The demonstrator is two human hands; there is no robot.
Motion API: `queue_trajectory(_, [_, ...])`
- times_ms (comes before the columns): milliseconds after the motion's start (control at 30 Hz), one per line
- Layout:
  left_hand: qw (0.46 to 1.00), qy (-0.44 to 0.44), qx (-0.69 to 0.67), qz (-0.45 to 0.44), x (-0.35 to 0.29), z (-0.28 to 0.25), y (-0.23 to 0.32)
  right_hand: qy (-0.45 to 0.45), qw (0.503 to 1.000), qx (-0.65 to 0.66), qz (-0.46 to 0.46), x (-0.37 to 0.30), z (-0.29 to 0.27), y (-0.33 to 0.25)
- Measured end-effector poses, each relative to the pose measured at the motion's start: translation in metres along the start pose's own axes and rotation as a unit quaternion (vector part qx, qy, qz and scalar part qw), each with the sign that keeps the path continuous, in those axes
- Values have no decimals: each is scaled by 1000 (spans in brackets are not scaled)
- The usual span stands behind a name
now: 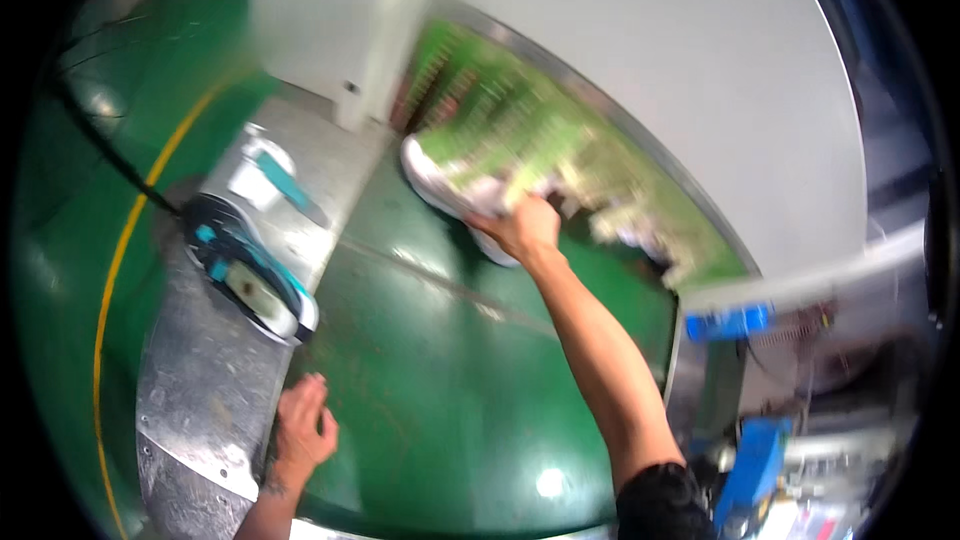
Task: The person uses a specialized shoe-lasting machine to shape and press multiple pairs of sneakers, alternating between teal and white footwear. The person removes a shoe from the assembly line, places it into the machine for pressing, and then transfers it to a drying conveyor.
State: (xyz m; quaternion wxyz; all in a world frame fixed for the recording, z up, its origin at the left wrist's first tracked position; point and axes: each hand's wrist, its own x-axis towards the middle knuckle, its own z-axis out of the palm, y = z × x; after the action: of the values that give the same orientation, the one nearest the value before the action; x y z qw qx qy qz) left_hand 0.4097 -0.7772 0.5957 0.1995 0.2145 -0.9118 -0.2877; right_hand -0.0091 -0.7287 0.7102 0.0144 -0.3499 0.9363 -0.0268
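Note:
My right hand (530, 225) reaches far forward and grips one end of a white shoe (432, 180). The shoe is blurred, and its far end lies up against the yellow-green, ragged strips (530, 130) in an opening. Below and to the left, my left hand (303, 425) hangs beside the metal ledge's edge, fingers loosely bent, thumb apart, nothing in it. A dark shoe with teal parts and a white sole (245, 270) rests on the ledge. Behind it lies a white piece with a teal strip (272, 178), its kind unclear.
The grey metal ledge (205, 370) curves along my left side. A large pale machine panel (690, 90) stands above the opening. Beneath my right arm is a green surface (430, 390). Blue items (728, 323) sit at the right. A yellow line (112, 285) marks the green floor.

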Motion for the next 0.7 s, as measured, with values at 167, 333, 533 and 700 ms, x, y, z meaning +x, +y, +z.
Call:
queue_trajectory(167, [997,52,52,-7,-7,17,-15,-50,984,168,28,-158,39,2])
queue_trajectory(333, [999,5,37,-32,-7,4,15,-132,873,338,325,-511,-15,26])
queue_trajectory(533, [775,-310,-549,-52,-70,21,246,-1,692,531,489,-665,-129,50])
queue_trajectory(700, [623,-411,-665,-40,-139,36,350,256,917,270,145,-665,-102,33])
